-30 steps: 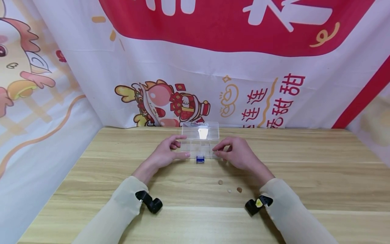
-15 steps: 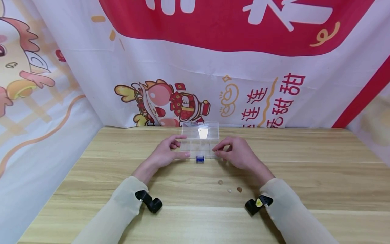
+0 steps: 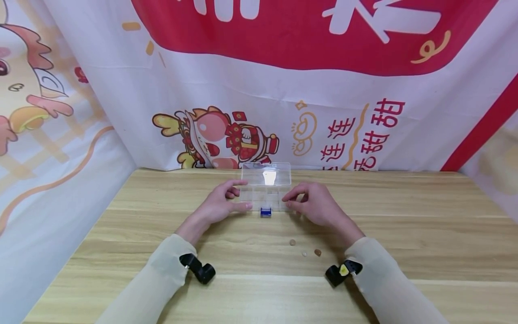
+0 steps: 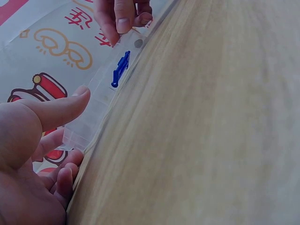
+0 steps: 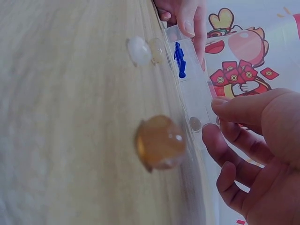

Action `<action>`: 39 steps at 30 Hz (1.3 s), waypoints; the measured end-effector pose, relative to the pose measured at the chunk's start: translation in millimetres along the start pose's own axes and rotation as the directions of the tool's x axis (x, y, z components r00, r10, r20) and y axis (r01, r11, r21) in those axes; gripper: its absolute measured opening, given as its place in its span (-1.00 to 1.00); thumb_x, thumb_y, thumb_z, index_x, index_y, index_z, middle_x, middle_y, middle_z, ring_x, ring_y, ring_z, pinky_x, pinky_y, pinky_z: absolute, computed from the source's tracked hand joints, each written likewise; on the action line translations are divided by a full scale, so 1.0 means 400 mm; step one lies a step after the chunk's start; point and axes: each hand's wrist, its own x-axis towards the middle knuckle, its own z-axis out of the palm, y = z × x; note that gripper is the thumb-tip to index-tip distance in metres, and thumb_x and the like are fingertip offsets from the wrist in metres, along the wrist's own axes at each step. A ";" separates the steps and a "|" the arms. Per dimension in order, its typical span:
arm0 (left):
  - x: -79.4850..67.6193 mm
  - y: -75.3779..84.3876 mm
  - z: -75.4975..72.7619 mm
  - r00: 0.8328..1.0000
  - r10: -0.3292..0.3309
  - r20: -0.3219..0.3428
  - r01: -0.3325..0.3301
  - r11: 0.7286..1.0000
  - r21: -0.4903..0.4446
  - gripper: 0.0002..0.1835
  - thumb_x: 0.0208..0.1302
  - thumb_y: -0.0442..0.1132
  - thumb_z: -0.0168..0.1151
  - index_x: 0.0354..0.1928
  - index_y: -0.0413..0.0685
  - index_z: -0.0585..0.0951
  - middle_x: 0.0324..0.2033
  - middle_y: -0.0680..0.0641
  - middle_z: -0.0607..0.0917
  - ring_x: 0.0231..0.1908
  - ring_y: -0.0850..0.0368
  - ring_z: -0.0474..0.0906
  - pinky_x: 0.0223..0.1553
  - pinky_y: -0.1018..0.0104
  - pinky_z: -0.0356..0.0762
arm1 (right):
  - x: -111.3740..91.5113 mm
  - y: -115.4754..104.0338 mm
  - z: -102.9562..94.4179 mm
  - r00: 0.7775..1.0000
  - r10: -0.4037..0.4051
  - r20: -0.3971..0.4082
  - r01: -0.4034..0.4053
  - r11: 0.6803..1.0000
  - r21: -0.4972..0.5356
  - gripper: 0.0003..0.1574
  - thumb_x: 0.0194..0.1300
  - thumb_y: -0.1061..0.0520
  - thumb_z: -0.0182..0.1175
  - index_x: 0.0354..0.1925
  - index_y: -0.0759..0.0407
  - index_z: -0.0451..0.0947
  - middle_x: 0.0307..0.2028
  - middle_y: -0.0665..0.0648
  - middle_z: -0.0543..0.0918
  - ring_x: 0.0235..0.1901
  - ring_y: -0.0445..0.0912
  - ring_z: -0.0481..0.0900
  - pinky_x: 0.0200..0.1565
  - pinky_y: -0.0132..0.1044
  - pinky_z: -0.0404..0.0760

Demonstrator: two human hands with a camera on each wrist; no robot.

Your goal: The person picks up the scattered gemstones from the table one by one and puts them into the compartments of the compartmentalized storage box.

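Observation:
A clear plastic compartment box (image 3: 260, 198) stands on the table, its transparent lid (image 3: 279, 173) raised at the back. A blue latch (image 3: 265, 212) sits on its front. My left hand (image 3: 220, 200) grips the left end, thumb at the front and index finger at the far side. At the right end my right hand (image 3: 315, 202) has its thumb and index fingertips bent close together at the wall; I cannot tell if something small is pinched there. A greyish round stone (image 5: 195, 124) shows through the end compartment, also visible in the left wrist view.
Nearer me on the wooden table (image 3: 251, 297) lie a brown stone (image 3: 318, 253), a small whitish stone (image 3: 305, 254) and a pale tan stone (image 3: 292, 242). A printed cloth (image 3: 226, 81) hangs right behind the table's back edge.

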 end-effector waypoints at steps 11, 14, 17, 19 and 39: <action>0.002 -0.004 0.003 1.000 -0.003 -0.006 0.003 1.000 -0.001 -0.25 0.26 -0.05 0.57 0.47 0.31 0.49 0.19 -0.07 0.50 0.19 -0.06 0.34 0.32 0.00 0.33 | -0.004 0.011 -0.021 0.999 -0.003 0.033 0.001 0.999 0.045 -0.81 0.37 0.09 0.45 -0.05 -0.10 0.81 -0.15 -0.02 0.77 -0.25 -0.02 0.61 -0.24 -0.20 0.60; 0.002 -0.003 0.003 1.000 -0.005 -0.005 0.005 1.000 0.001 -0.25 0.26 -0.05 0.57 0.47 0.30 0.48 0.19 -0.07 0.50 0.20 -0.06 0.34 0.32 -0.01 0.33 | -0.008 0.010 -0.029 0.997 -0.029 0.077 0.023 0.997 0.070 -0.79 0.34 0.12 0.47 -0.06 -0.08 0.82 -0.17 0.00 0.77 -0.23 -0.01 0.59 -0.21 -0.22 0.59; 0.002 -0.003 0.004 1.000 -0.006 -0.004 0.006 1.000 0.002 -0.25 0.27 -0.05 0.57 0.48 0.30 0.48 0.19 -0.07 0.50 0.20 -0.06 0.34 0.33 -0.02 0.33 | -0.011 0.009 -0.038 0.985 -0.064 0.158 0.051 0.995 0.085 -0.78 0.31 0.17 0.48 -0.08 -0.05 0.83 -0.19 0.00 0.79 -0.23 -0.01 0.60 -0.21 -0.24 0.59; 0.002 -0.003 0.004 1.000 -0.006 -0.004 0.006 1.000 0.003 -0.24 0.27 -0.05 0.56 0.48 0.30 0.48 0.19 -0.07 0.50 0.20 -0.06 0.34 0.33 -0.01 0.33 | -0.013 0.011 -0.042 0.969 -0.090 0.230 0.071 0.993 0.090 -0.78 0.31 0.21 0.47 -0.08 -0.02 0.83 -0.21 0.00 0.80 -0.24 -0.03 0.63 -0.20 -0.24 0.62; 0.001 -0.003 0.002 1.000 -0.003 -0.007 0.003 1.000 0.005 -0.25 0.26 -0.04 0.57 0.47 0.29 0.48 0.19 -0.07 0.51 0.20 -0.06 0.34 0.33 -0.02 0.33 | -0.026 0.009 -0.045 0.834 -0.118 0.539 0.084 0.993 0.086 -0.79 0.24 0.23 0.52 -0.16 -0.03 0.84 -0.32 0.04 0.79 -0.31 -0.07 0.65 -0.17 -0.27 0.65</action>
